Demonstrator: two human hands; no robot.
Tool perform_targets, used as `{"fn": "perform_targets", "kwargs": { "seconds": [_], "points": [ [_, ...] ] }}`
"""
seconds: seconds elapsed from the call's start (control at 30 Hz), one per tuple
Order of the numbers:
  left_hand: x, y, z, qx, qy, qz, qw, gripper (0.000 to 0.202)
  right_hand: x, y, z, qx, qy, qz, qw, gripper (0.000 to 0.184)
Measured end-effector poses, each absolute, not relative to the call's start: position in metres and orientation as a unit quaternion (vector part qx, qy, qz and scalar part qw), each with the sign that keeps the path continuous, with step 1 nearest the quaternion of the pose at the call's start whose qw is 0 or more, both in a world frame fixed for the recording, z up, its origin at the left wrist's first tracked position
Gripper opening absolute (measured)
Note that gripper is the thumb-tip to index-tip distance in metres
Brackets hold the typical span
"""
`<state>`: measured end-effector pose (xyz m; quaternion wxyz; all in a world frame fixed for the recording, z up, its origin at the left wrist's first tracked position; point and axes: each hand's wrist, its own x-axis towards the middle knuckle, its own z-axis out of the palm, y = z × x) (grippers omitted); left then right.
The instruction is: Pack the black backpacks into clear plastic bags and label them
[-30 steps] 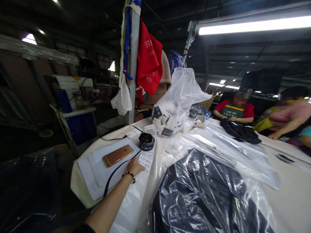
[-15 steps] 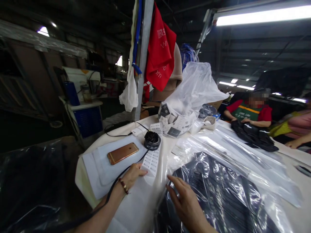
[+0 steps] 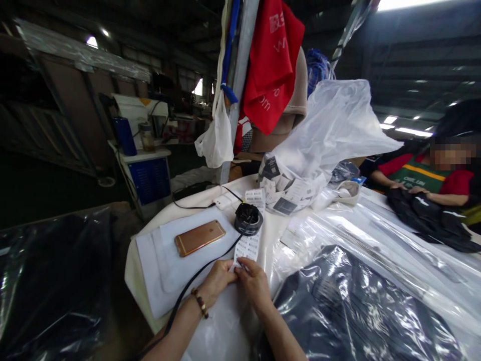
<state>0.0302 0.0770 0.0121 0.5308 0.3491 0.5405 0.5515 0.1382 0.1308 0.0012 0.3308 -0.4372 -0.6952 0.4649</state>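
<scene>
A white strip of barcode stickers (image 3: pixel 248 246) runs down the table from a black roll (image 3: pixel 248 219). My left hand (image 3: pixel 217 282), with a bead bracelet at the wrist, pinches the strip's near end. My right hand (image 3: pixel 254 282) meets it there, fingers closed on the same end. A dark garment in a clear plastic bag (image 3: pixel 361 311) lies just right of my right forearm. A gold phone (image 3: pixel 200 237) rests on white sheets to the left, and a black cable (image 3: pixel 195 281) passes under my left wrist.
A clear bag full of paper tags (image 3: pixel 300 180) stands behind the roll. A post hung with a red cloth (image 3: pixel 272 60) rises at the table's far edge. A person in a green apron (image 3: pixel 424 175) handles a black garment (image 3: pixel 432 220) at the right. Bagged dark goods (image 3: pixel 52 286) fill the left.
My right hand came into view, then moved left off the bagged garment to join my left hand on the sticker strip. The view shifted down and left.
</scene>
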Motion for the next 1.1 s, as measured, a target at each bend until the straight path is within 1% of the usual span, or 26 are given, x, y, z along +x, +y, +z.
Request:
{"fn": "perform_targets", "kwargs": {
  "seconds": [0.2, 0.43, 0.53, 0.63, 0.77, 0.8, 0.83, 0.87, 0.9, 0.97, 1.0, 1.03, 1.07, 1.1],
  "points": [
    [0.031, 0.078, 0.011, 0.338, 0.526, 0.560, 0.544, 0.030, 0.137, 0.134, 0.003, -0.441, -0.608, 0.569, 0.336, 0.027],
    [0.032, 0.078, 0.005, 0.318, 0.553, 0.550, 0.539, 0.029, 0.137, 0.134, 0.012, -0.451, -0.528, 0.630, 0.346, 0.026],
    [0.033, 0.078, 0.006, 0.312, 0.562, 0.543, 0.541, 0.029, 0.139, 0.134, 0.015, -0.455, -0.501, 0.650, 0.347, 0.028],
    [0.034, 0.077, 0.010, 0.313, 0.562, 0.538, 0.544, 0.030, 0.141, 0.134, 0.017, -0.444, -0.495, 0.658, 0.353, 0.034],
    [0.033, 0.074, 0.012, 0.329, 0.573, 0.533, 0.528, 0.032, 0.145, 0.130, 0.026, -0.413, -0.531, 0.634, 0.380, 0.036],
    [0.032, 0.073, 0.012, 0.340, 0.582, 0.529, 0.516, 0.032, 0.149, 0.128, 0.032, -0.409, -0.561, 0.598, 0.400, 0.034],
    [0.033, 0.071, 0.013, 0.356, 0.595, 0.528, 0.489, 0.035, 0.155, 0.126, 0.039, -0.400, -0.611, 0.532, 0.428, 0.032],
    [0.034, 0.068, 0.015, 0.372, 0.615, 0.535, 0.444, 0.038, 0.163, 0.124, 0.048, -0.382, -0.676, 0.434, 0.456, 0.029],
    [0.037, 0.065, 0.018, 0.389, 0.635, 0.548, 0.381, 0.042, 0.174, 0.121, 0.057, -0.353, -0.744, 0.308, 0.477, 0.025],
    [0.046, 0.057, 0.031, 0.419, 0.655, 0.579, 0.244, 0.044, 0.198, 0.114, 0.078, -0.273, -0.834, 0.047, 0.476, 0.025],
    [0.052, 0.053, 0.041, 0.430, 0.654, 0.589, 0.200, 0.039, 0.211, 0.110, 0.087, -0.240, -0.852, -0.043, 0.463, 0.026],
    [0.060, 0.049, 0.052, 0.439, 0.647, 0.593, 0.191, 0.032, 0.223, 0.106, 0.096, -0.220, -0.858, -0.107, 0.450, 0.026],
    [0.068, 0.045, 0.064, 0.442, 0.637, 0.591, 0.219, 0.027, 0.234, 0.102, 0.103, -0.211, -0.859, -0.151, 0.442, 0.026],
    [0.076, 0.042, 0.076, 0.436, 0.622, 0.588, 0.277, 0.027, 0.245, 0.098, 0.108, -0.207, -0.857, -0.180, 0.436, 0.025]
  ]
}}
